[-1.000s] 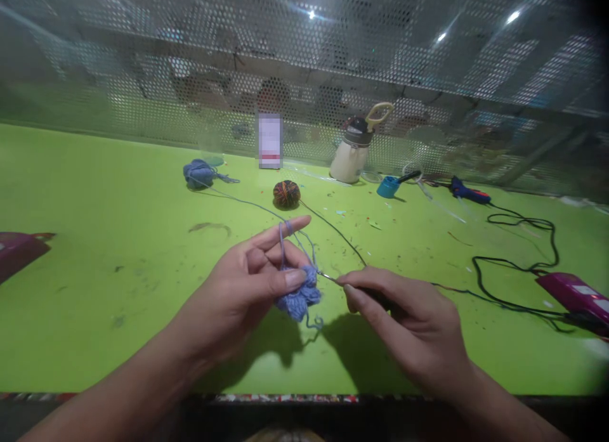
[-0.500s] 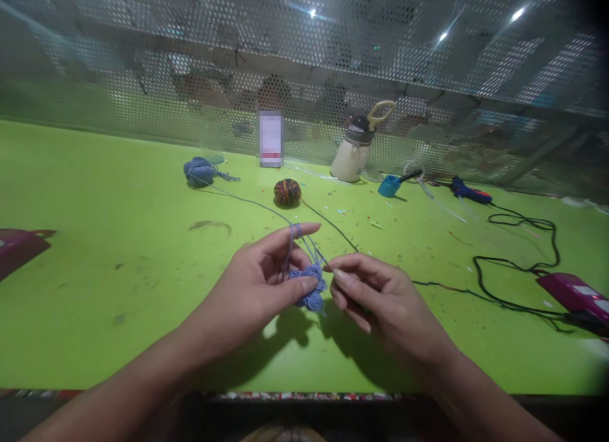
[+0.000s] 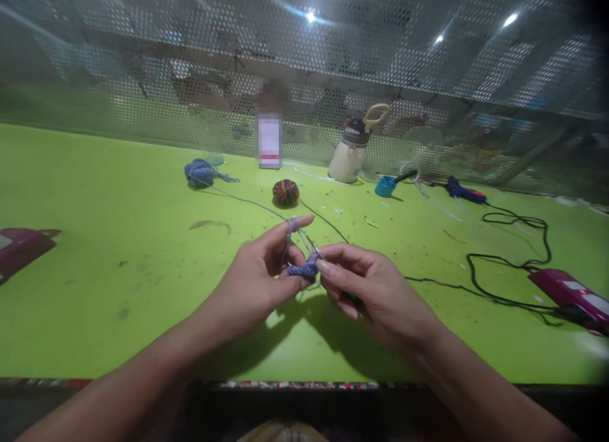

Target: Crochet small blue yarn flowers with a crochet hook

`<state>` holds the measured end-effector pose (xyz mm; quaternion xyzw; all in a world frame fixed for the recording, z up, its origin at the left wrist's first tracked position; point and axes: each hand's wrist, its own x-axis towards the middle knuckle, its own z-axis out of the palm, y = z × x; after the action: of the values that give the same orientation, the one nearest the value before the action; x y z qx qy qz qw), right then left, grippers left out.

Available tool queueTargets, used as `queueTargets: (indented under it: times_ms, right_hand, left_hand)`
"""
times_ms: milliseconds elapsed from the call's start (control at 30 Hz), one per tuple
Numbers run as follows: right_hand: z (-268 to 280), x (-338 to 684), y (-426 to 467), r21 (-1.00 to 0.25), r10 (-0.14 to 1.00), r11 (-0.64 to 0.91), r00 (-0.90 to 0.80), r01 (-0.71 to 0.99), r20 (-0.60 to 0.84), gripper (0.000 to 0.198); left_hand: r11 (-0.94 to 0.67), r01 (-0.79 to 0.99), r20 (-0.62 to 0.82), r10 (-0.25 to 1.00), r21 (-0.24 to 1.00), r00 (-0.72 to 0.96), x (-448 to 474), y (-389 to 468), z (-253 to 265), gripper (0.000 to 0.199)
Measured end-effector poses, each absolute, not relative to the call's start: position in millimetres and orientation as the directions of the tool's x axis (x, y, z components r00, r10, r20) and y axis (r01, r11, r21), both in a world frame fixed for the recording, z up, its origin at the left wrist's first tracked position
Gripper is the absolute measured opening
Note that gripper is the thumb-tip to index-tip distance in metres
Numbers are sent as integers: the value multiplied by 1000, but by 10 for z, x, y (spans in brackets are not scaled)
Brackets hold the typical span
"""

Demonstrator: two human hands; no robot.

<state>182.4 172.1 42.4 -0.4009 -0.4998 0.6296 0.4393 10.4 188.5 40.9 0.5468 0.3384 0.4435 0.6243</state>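
Between thumb and fingers, my left hand (image 3: pixel 257 271) pinches a small piece of blue crochet work (image 3: pixel 304 269). Blue yarn (image 3: pixel 242 200) loops round its raised index finger and leads back to a blue yarn ball (image 3: pixel 200 173). My right hand (image 3: pixel 364 277) is closed on a thin crochet hook (image 3: pixel 313 244), whose metal shaft points up and left past the fingertips. The hook lies close against the crochet work and the yarn strands; whether its tip has caught a strand cannot be made out. A bit of green shows under the right palm.
Beyond my hands lies a multicoloured yarn ball (image 3: pixel 285 193). Farther back stand a phone (image 3: pixel 270 141), a cream bottle (image 3: pixel 348 156) and a blue tape roll (image 3: pixel 385 186). A blue-handled tool (image 3: pixel 466 191) and black cord (image 3: pixel 476 283) lie right, near a magenta power strip (image 3: pixel 571 293). A perforated screen (image 3: pixel 304 55) borders the table.
My right hand has moved left against the crochet work, and the hook now angles up-left among the strands. The crochet work has been tilted and shows less of its face.
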Motion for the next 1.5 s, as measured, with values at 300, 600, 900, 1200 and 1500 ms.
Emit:
queueTargets:
  times_ms: [300,600,900,1200,1500]
  right_hand:
    - [437,1874,1783,-927,842,-314,-513,-207,-171,27]
    - [314,1959,1861,-919,835,-345,-511,-192,-207,25]
    - [298,1964,1855,-924,847,-303,-510,-231,-150,25]
    - [242,2050,1884,-956,826,-236,-554,-175,-103,22]
    - [225,2047,1907,-985,841,-162,-530,-63,-104,26]
  left_hand:
    - [48,-322,124,862,945,491,15,1919,338,48]
    - [252,-233,-94,841,939,532,-22,1980,399,89]
    - [273,-293,-87,850,916,520,13,1961,423,81]
    - [242,-314,-101,909,918,405,54,1910,450,82]
    - [146,-229,-53,928,962,369,52,1939,404,83]
